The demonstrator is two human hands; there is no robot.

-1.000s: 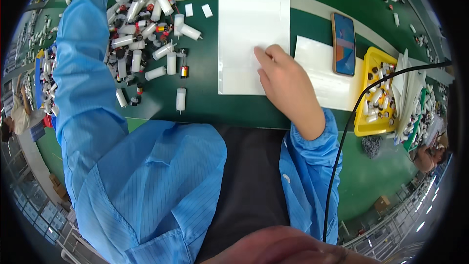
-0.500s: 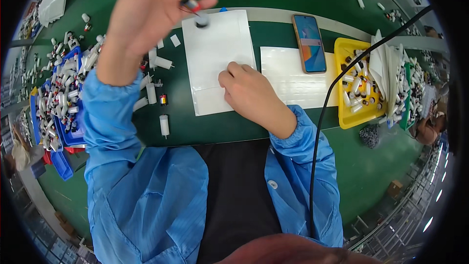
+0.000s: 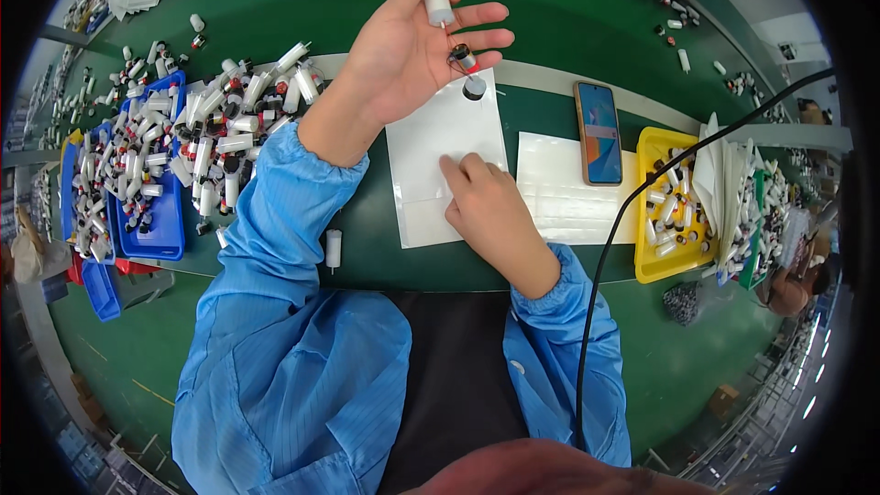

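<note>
My left hand [image 3: 412, 55] is raised palm up over the green table, holding a small wired part [image 3: 454, 37]: a white cylinder at the fingertips, a little motor with red and a dark round disc hanging from thin wires. My right hand [image 3: 486, 206] rests fingers-down on a white sheet [image 3: 431, 147] lying on the table. A second white sheet [image 3: 564, 188] lies just to its right.
A heap of white cylindrical parts [image 3: 211, 128] spills over blue trays [image 3: 160, 234] at the left. One loose white cylinder [image 3: 333, 247] lies near my left sleeve. A phone [image 3: 600, 133], a yellow bin [image 3: 655, 261] of parts and a black cable [image 3: 605, 247] are at the right.
My left hand came back from the parts heap with a wired part and now holds it palm up over the sheet. My right hand stayed on the white sheet.
</note>
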